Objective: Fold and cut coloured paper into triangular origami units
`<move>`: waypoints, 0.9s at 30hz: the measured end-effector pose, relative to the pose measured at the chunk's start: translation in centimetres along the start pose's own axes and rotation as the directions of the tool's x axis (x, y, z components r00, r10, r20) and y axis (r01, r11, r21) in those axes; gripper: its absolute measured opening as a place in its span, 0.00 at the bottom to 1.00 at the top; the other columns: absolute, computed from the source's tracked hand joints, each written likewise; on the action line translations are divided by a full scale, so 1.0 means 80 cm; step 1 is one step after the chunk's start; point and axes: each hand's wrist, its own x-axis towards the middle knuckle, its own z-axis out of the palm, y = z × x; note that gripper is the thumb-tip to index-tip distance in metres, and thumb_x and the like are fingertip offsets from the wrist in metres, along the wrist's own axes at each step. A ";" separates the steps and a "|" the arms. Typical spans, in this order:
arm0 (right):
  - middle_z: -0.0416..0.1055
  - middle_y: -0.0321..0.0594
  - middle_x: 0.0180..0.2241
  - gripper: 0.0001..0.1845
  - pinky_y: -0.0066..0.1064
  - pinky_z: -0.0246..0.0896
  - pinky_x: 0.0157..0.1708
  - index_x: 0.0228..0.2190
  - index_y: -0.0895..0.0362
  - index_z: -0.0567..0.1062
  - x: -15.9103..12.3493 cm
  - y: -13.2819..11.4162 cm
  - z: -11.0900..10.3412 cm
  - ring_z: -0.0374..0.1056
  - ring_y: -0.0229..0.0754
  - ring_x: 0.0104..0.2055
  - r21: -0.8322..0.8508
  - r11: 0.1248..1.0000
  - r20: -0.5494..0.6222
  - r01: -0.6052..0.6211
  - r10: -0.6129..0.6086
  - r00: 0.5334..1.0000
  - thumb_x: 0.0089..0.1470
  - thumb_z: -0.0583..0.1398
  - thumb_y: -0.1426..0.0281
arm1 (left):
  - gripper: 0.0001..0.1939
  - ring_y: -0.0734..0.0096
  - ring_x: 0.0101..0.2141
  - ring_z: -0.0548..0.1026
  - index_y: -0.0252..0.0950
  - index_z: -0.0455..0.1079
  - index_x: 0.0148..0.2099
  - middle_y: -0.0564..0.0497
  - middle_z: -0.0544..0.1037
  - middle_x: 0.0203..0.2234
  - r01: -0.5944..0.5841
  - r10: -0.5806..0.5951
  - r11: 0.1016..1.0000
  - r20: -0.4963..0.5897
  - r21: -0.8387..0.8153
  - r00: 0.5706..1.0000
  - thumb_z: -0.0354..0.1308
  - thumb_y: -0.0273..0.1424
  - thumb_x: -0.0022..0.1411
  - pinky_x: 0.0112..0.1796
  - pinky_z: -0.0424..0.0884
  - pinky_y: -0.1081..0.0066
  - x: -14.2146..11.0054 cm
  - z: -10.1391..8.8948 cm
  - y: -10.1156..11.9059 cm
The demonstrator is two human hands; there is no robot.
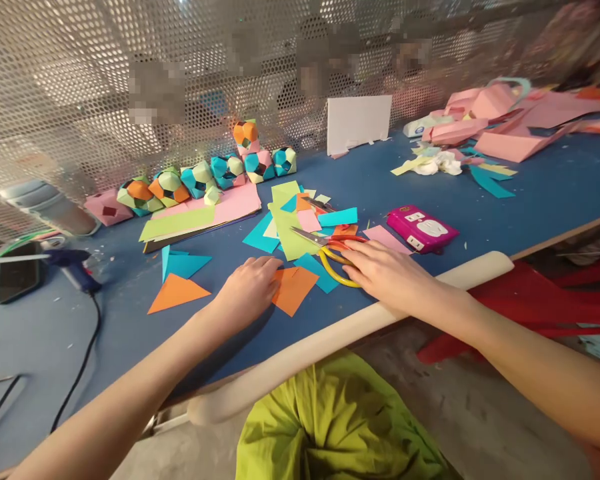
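Note:
My left hand (253,287), fingers curled together, pinches the left edge of an orange paper square (295,291) just above the blue table. My right hand (377,270) is closed on the handles of a pair of scissors (336,265), one orange and one yellow. The blades point left, over a pile of green, blue and pink paper pieces (289,230). Left of my left hand lie a folded orange paper triangle (177,293) and a folded blue piece (186,263). Some fingertips of both hands are hidden.
Folded paper balls (169,187) line the mesh screen behind stacked paper sheets (195,220). A glue gun (75,267) and phone (19,272) lie left. A magenta packet (423,228) lies right. A padded white tube (330,333) runs along the front edge.

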 end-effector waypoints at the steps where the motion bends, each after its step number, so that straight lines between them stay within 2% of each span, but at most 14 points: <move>1: 0.73 0.54 0.48 0.16 0.44 0.68 0.47 0.47 0.64 0.74 0.001 0.003 0.000 0.69 0.54 0.51 0.012 0.999 0.045 -0.034 0.034 0.998 0.58 0.54 0.75 | 0.16 0.53 0.49 0.71 0.33 0.68 0.51 0.41 0.75 0.47 -0.004 0.004 1.000 0.014 -0.007 1.000 0.48 0.24 0.63 0.44 0.69 0.60 0.004 0.002 0.000; 5: 0.74 0.52 0.43 0.13 0.39 0.67 0.41 0.43 0.62 0.73 0.016 0.005 -0.007 0.70 0.52 0.45 0.058 0.990 0.223 -0.132 0.116 0.968 0.56 0.56 0.76 | 0.17 0.54 0.46 0.73 0.34 0.69 0.51 0.41 0.76 0.45 0.010 -0.014 0.993 -0.036 -0.114 0.999 0.52 0.25 0.59 0.44 0.68 0.61 0.012 0.004 -0.003; 8: 0.73 0.52 0.37 0.11 0.36 0.64 0.35 0.39 0.63 0.72 0.031 0.008 -0.010 0.71 0.52 0.40 0.019 0.986 0.323 -0.166 0.151 0.934 0.52 0.56 0.76 | 0.09 0.62 0.36 0.74 0.35 0.72 0.38 0.47 0.77 0.35 0.080 -0.094 0.947 -0.032 -0.312 0.995 0.54 0.26 0.55 0.36 0.67 0.67 0.012 0.002 -0.008; 9: 0.73 0.52 0.37 0.12 0.35 0.63 0.34 0.39 0.63 0.71 0.034 0.010 -0.009 0.71 0.52 0.39 0.005 0.982 0.331 -0.188 0.175 0.927 0.50 0.57 0.77 | 0.05 0.65 0.32 0.72 0.36 0.71 0.33 0.50 0.76 0.30 0.111 -0.131 0.915 -0.026 -0.387 0.991 0.55 0.27 0.54 0.32 0.66 0.69 0.012 0.001 -0.010; 11: 0.72 0.52 0.39 0.15 0.34 0.62 0.33 0.40 0.62 0.70 0.037 0.015 -0.008 0.70 0.51 0.39 0.027 0.968 0.303 -0.249 0.230 0.925 0.47 0.58 0.76 | 0.05 0.70 0.26 0.69 0.36 0.68 0.27 0.54 0.72 0.23 0.154 -0.201 0.818 -0.024 -0.554 0.979 0.56 0.31 0.54 0.28 0.62 0.71 0.010 0.000 -0.014; 13: 0.72 0.49 0.42 0.19 0.35 0.63 0.34 0.42 0.60 0.69 0.034 0.020 -0.009 0.71 0.50 0.39 0.147 0.932 0.224 -0.331 0.295 0.929 0.45 0.60 0.75 | 0.07 0.73 0.25 0.67 0.35 0.69 0.28 0.55 0.71 0.22 0.155 -0.269 0.641 -0.030 -0.751 0.963 0.59 0.34 0.53 0.26 0.60 0.72 0.007 0.000 -0.016; 15: 0.72 0.46 0.42 0.23 0.35 0.66 0.36 0.46 0.57 0.68 0.027 0.023 -0.013 0.71 0.48 0.39 0.387 0.833 0.140 -0.396 0.372 0.918 0.45 0.61 0.72 | 0.10 0.76 0.23 0.67 0.35 0.69 0.30 0.56 0.72 0.22 0.118 -0.340 0.381 -0.020 -0.917 0.940 0.62 0.36 0.51 0.25 0.60 0.74 0.005 -0.001 -0.014; 17: 0.73 0.43 0.40 0.29 0.36 0.69 0.37 0.50 0.56 0.65 0.020 0.021 -0.018 0.72 0.47 0.39 0.671 0.618 0.136 -0.410 0.440 0.887 0.45 0.63 0.67 | 0.11 0.78 0.21 0.67 0.34 0.68 0.30 0.56 0.72 0.21 0.063 -0.411 0.101 0.016 -0.993 0.911 0.65 0.34 0.48 0.23 0.60 0.75 0.005 -0.003 -0.010; 19: 0.73 0.43 0.40 0.36 0.37 0.71 0.37 0.54 0.55 0.63 0.013 0.015 -0.022 0.73 0.47 0.41 0.846 0.368 0.206 -0.386 0.442 0.873 0.44 0.66 0.62 | 0.12 0.77 0.22 0.70 0.34 0.67 0.30 0.56 0.74 0.22 0.006 -0.453 -0.130 0.065 -0.992 0.889 0.67 0.31 0.46 0.23 0.64 0.76 0.005 -0.005 -0.006; 20: 0.72 0.43 0.41 0.38 0.37 0.72 0.38 0.55 0.55 0.63 0.009 0.012 -0.024 0.73 0.47 0.42 0.880 0.287 0.238 -0.379 0.424 0.874 0.43 0.66 0.60 | 0.12 0.77 0.23 0.72 0.34 0.67 0.30 0.55 0.75 0.24 -0.023 -0.466 -0.218 0.084 -0.976 0.881 0.67 0.29 0.45 0.25 0.66 0.76 0.005 -0.007 -0.003; 21: 0.72 0.44 0.42 0.38 0.37 0.72 0.39 0.55 0.54 0.63 0.006 0.008 -0.026 0.72 0.47 0.44 0.892 0.245 0.263 -0.380 0.402 0.877 0.43 0.66 0.59 | 0.11 0.77 0.25 0.73 0.33 0.68 0.30 0.54 0.76 0.25 -0.047 -0.474 -0.288 0.100 -0.956 0.875 0.67 0.27 0.45 0.27 0.69 0.76 0.005 -0.008 -0.001; 23: 0.72 0.44 0.45 0.33 0.35 0.72 0.41 0.54 0.52 0.65 0.001 0.002 -0.031 0.71 0.47 0.47 0.890 0.246 0.289 -0.383 0.345 0.893 0.47 0.64 0.59 | 0.09 0.77 0.26 0.75 0.32 0.69 0.30 0.53 0.77 0.26 -0.098 -0.493 -0.382 0.113 -0.919 0.863 0.67 0.24 0.46 0.30 0.71 0.76 0.004 -0.010 0.002; 27: 0.73 0.42 0.44 0.32 0.34 0.71 0.41 0.55 0.51 0.65 -0.004 -0.007 -0.045 0.72 0.47 0.46 0.828 0.367 0.364 -0.425 0.225 0.904 0.50 0.63 0.58 | 0.08 0.79 0.25 0.75 0.33 0.68 0.28 0.55 0.76 0.24 -0.184 -0.548 -0.472 0.124 -0.862 0.827 0.65 0.21 0.48 0.29 0.72 0.79 0.000 -0.013 0.007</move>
